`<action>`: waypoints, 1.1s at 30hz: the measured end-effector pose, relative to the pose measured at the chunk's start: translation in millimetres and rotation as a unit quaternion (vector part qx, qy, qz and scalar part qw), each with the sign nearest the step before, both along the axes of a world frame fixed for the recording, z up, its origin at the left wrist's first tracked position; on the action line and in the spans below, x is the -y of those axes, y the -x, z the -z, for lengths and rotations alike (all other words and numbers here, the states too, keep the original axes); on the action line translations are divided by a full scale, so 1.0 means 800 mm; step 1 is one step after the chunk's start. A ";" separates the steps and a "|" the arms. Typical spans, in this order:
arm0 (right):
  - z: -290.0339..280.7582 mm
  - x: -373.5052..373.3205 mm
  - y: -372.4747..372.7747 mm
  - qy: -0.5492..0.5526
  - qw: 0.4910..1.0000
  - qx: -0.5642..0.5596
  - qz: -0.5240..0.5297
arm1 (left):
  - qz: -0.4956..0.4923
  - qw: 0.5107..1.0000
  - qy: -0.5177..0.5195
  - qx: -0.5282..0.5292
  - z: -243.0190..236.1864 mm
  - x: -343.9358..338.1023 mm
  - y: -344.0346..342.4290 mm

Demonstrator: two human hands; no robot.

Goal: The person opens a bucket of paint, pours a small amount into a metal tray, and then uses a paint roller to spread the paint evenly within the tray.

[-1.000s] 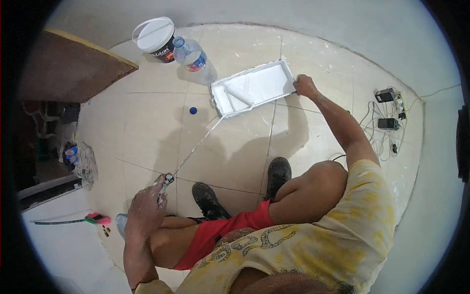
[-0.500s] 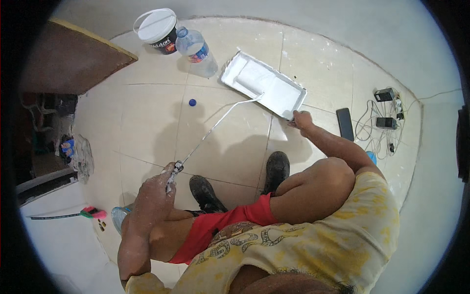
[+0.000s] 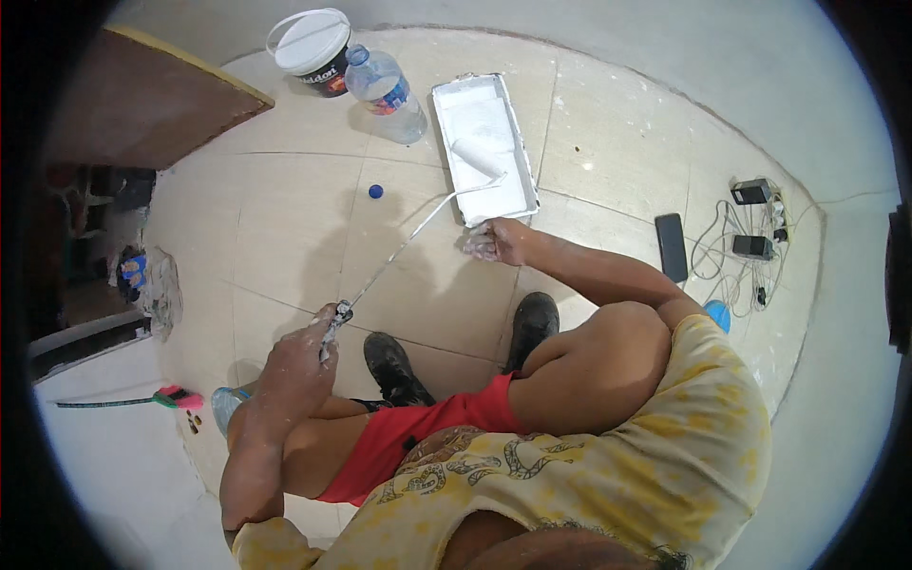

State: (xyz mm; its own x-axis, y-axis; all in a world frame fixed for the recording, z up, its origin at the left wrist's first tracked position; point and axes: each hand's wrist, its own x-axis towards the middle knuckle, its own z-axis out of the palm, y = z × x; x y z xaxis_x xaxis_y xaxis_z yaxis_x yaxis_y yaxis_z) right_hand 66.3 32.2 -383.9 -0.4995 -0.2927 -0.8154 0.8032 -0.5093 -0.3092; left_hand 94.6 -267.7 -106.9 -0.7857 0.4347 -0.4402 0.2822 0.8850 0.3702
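Observation:
My left hand [image 3: 302, 366] is closed around the paint-smeared handle of a paint roller [image 3: 404, 245]. Its long thin rod runs up and to the right. The white roller sleeve [image 3: 475, 156] rests inside a paint tray [image 3: 524, 161], which holds white paint spread over its bed. At the tray's near edge is my right hand [image 3: 502, 241], its paint-stained fingers pointing left and loosely apart. The hand is close against the rim; whether it touches cannot be made out.
A white-lidded paint bucket [image 3: 313, 52] and a clear plastic bottle [image 3: 388, 100] stand beyond the tray's left. A blue cap [image 3: 376, 192] lies on the tiles. To the right are a phone [image 3: 671, 247] and black adapters [image 3: 752, 247] with tangled cables. A brown board [image 3: 152, 100] juts in at left.
The tray has swung from slanting to nearly lengthwise, its near end moving left. My right hand has moved left with it, and its grip on the corner has loosened. My left hand stays on the roller.

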 end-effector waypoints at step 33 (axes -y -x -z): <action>0.045 -0.027 0.066 -0.264 0.951 -0.160 0.009 | -0.035 0.997 0.071 0.005 -0.030 0.014 -0.014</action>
State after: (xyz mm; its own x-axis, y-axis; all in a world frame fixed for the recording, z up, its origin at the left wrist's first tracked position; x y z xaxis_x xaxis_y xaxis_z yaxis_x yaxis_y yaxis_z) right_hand 13.2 53.8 -420.3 -0.7483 0.1253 -0.6514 0.6174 -0.2276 -0.7530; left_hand 105.5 -279.2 -82.9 -0.8074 0.3109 -0.5014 0.2144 0.9464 0.2417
